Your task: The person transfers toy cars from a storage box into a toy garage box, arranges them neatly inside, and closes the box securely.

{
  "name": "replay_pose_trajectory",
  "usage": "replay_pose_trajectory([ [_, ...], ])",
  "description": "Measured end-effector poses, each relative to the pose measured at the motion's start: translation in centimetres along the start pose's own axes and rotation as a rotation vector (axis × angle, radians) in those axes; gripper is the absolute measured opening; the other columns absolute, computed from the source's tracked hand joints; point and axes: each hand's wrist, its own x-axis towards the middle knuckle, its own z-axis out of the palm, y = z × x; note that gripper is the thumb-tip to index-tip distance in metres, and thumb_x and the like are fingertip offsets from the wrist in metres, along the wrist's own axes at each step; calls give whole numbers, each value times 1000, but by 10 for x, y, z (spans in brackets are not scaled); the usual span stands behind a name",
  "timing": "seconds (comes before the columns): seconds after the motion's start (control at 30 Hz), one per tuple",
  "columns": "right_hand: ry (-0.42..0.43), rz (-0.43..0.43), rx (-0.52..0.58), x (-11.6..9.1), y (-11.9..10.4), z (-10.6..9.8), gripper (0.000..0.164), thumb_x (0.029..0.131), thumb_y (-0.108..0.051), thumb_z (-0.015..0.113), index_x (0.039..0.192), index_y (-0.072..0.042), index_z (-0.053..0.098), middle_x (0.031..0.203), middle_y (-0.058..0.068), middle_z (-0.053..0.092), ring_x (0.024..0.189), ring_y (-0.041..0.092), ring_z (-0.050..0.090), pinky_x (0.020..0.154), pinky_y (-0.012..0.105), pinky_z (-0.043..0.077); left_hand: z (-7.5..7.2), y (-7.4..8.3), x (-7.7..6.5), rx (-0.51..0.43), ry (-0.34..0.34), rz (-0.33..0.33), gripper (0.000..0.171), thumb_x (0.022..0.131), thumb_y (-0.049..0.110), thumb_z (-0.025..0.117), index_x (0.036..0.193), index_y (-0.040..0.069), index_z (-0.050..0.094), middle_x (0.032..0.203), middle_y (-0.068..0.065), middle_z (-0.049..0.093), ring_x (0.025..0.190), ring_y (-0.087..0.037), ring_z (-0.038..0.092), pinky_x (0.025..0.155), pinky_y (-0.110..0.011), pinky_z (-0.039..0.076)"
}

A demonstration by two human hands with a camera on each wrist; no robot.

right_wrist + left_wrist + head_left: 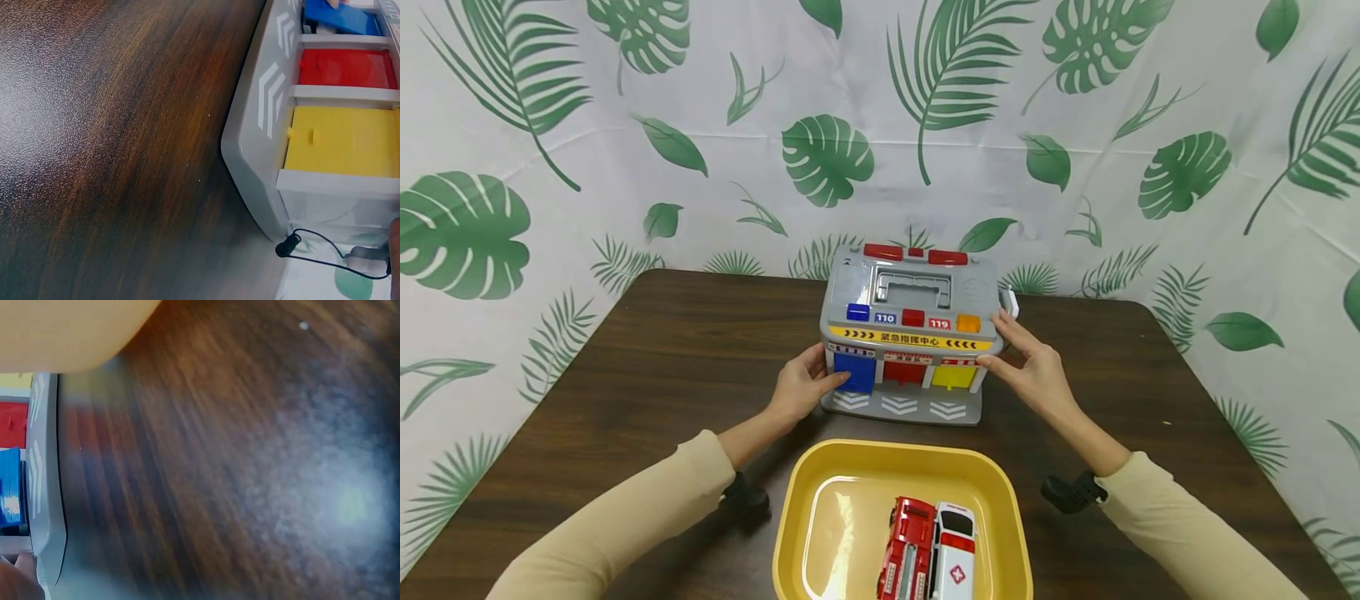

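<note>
A grey and white toy rescue station point(917, 287) with a carrying handle stands near the back middle of the table. My left hand point(801, 387) holds its front left corner, the thumb across the blue door point(853, 372) and the fingers at the side wall. That blue door point(350, 17) tilts outward at its lower end, with a fingertip on it in the right wrist view. The red door point(350, 67) and yellow door point(344, 139) are closed. At the front right corner, my right hand point(1033, 371) grips under the roof edge, thumb in front, fingers along the side.
A yellow tray point(797, 500) at the near edge holds a red fire truck point(910, 546) and a white ambulance point(957, 554) side by side. A black cord with a small black end piece point(287, 245) hangs at the station's right side. Leaf-print cloth point(715, 200) rises behind the table.
</note>
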Motion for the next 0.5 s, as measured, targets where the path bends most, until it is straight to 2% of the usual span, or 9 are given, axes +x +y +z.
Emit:
replay_pose_trajectory([
  [0.07,0,-6,-3,0,1,0,63,80,-8,73,137,-1,46,145,17,39,104,28,62,75,10,50,1,0,1,36,24,7,56,81,-4,69,133,-5,47,131,-25,53,122,-33,51,97,-39,44],
  [0.13,-2,-9,7,1,2,0,62,81,-9,73,137,-1,46,146,17,39,106,33,61,76,12,51,1,0,2,83,47,11,53,81,-2,70,130,-4,51,128,-23,56,119,-32,54,94,-38,47],
  [0.37,-3,1,11,0,-4,0,62,80,-4,72,136,3,46,145,20,39,104,34,61,75,8,49,2,-2,4,179,66,46,45,79,3,73,122,-2,59,118,-21,63,110,-30,61,87,-36,51],
  [0.47,1,0,8,0,-3,0,63,79,-2,73,135,3,46,144,21,39,100,34,62,73,7,49,4,-2,4,229,97,71,42,78,6,75,118,-2,62,112,-20,66,104,-29,64,84,-36,53],
  [0.5,3,2,7,0,-3,0,63,79,-3,73,135,2,46,145,20,39,101,33,62,74,10,51,4,-2,4,246,111,78,40,78,7,75,116,-1,64,110,-19,67,102,-29,65,83,-36,54],
])
